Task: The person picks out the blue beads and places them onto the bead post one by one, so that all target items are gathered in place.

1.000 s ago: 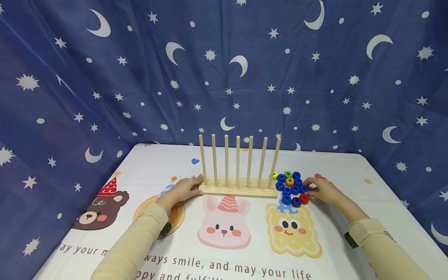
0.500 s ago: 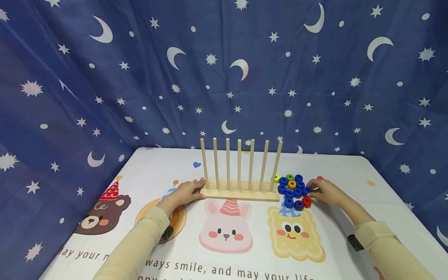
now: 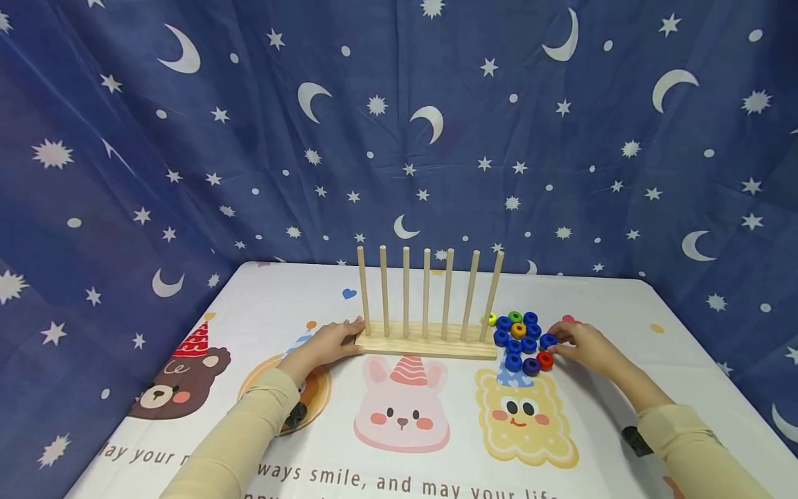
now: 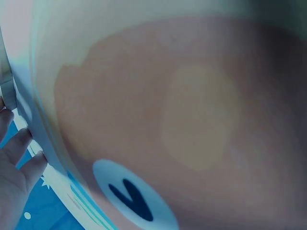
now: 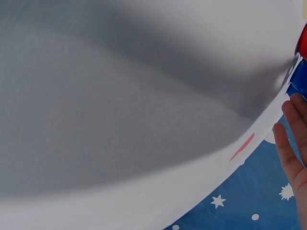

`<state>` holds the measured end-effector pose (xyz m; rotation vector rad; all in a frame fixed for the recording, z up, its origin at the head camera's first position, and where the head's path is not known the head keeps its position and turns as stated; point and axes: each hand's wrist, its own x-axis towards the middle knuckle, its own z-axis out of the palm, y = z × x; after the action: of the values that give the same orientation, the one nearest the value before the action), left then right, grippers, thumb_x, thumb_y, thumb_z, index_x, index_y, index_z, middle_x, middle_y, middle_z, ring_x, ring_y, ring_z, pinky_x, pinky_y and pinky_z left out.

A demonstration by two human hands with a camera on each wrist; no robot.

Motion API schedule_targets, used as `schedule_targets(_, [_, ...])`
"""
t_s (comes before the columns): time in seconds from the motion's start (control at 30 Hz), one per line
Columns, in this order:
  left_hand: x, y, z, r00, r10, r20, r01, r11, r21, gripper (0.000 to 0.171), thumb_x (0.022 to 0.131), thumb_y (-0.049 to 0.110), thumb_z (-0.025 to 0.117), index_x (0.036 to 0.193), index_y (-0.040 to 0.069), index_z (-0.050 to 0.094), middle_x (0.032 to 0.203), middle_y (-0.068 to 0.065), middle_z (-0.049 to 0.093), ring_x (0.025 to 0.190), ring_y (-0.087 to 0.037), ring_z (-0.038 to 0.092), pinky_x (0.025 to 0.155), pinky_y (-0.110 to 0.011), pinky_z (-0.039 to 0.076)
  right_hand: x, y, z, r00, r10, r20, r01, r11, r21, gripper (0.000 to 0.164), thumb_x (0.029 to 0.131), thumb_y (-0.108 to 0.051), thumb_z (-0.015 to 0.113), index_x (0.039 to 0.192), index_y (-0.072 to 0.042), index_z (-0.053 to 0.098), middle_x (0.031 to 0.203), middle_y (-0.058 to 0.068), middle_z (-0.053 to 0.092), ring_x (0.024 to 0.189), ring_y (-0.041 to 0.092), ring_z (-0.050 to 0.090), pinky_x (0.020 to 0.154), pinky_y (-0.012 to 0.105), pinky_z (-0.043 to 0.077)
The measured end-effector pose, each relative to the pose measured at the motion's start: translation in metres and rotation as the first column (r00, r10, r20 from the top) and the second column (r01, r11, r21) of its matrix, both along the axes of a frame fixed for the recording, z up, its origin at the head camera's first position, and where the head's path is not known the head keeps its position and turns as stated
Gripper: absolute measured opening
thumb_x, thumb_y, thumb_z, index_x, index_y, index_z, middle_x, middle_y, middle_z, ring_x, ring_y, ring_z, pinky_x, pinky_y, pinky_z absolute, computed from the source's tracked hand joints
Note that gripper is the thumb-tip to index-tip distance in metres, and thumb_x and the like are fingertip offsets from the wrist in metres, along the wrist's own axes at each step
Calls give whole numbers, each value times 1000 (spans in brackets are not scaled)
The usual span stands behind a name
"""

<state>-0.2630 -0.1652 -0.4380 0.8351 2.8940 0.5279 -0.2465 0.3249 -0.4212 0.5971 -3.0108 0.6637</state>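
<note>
A wooden stand [image 3: 430,346] with a row of upright pegs sits on the table. My left hand [image 3: 327,344] holds its left end, fingers towards the back and thumb at the front. In the left wrist view, the fingers [image 4: 21,148] show at the left edge. Right of the stand lies a cluster of round beads with holes, mostly blue. My right hand [image 3: 580,343] pinches a blue bead [image 3: 548,341] at the cluster's right side. A red bead [image 3: 545,360] and a purple bead [image 3: 531,366] lie just in front of it. All the pegs are bare.
Orange [image 3: 518,330], green [image 3: 515,317] and yellow [image 3: 492,319] beads lie among the blue ones, close to the stand's right end. The white tablecloth [image 3: 399,478] carries printed cartoon animals and lettering. A blue star-patterned curtain [image 3: 399,138] hangs behind the table.
The blue bead in my right fingers has shifted slightly right, away from its neighbours. The left hand keeps its place on the stand. The whole head view has tilted a little.
</note>
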Motion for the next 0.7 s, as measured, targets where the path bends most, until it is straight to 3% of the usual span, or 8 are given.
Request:
schedule_targets(0.23, [3, -3, -1, 999, 3, 38, -3, 1000, -3, 61, 89, 30, 63, 137, -2, 45, 145, -21, 39, 130, -44, 41, 106, -51, 37, 3, -4, 2, 996, 15, -90, -16, 1000, -8, 26, 79, -13, 74, 95, 4, 64, 88, 15, 71, 82, 30, 68, 77, 47, 55])
schedule_targets(0.43, [3, -4, -3, 1000, -22, 0, 22, 1000, 12, 60, 88, 29, 65, 135, -4, 48, 144, -21, 40, 128, -42, 44, 105, -50, 38, 6, -10, 3, 997, 6, -82, -8, 1000, -26, 26, 77, -13, 76, 95, 3, 65, 88, 14, 71, 83, 29, 68, 79, 48, 55])
schedule_targets(0.7, [-2, -2, -1, 1000, -20, 1, 20, 1000, -5, 62, 87, 32, 64, 136, -2, 46, 144, -19, 41, 127, -44, 45, 105, -50, 38, 13, -18, 7, 994, 23, -111, -29, 998, -53, 25, 77, -13, 76, 96, 0, 66, 90, 10, 72, 83, 26, 70, 80, 47, 55])
